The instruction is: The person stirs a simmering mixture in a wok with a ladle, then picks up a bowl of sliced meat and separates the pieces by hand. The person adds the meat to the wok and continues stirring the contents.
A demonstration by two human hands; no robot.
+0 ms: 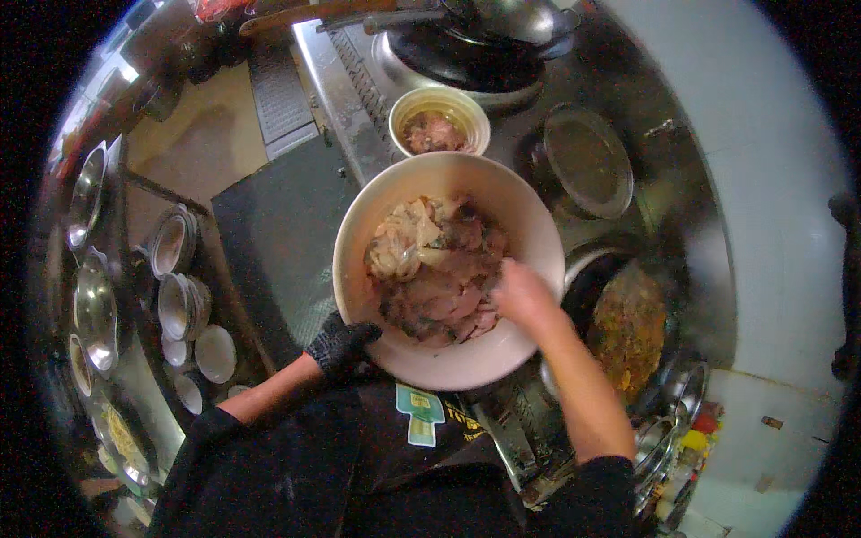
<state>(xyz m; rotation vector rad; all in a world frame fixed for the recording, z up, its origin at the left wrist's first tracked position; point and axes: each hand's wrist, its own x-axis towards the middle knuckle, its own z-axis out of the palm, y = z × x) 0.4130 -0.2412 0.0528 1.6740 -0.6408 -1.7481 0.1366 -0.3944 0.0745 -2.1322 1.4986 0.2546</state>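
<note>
A large white bowl (pixel 430 366) is before me, tilted towards me. Sliced raw meat (pixel 437 296) fills much of its bottom, and a paler, glossy heap of food (pixel 401 239) lies at the upper left. My left hand (pixel 338 346), in a dark knit glove, grips the lower left rim with the thumb over the edge. Bare and blurred by motion, my right hand (pixel 523 290) reaches over the right rim. Its fingertips are at the meat, and I cannot make out whether they hold any.
Beyond the big bowl stands a smaller bowl (pixel 478 128) with meat in liquid. A wok (pixel 464 57) sits on the stove at the back. To the right are an oval tray (pixel 588 161) and a pan of brownish food (pixel 625 329). Stacked bowls (pixel 176 306) stand at left.
</note>
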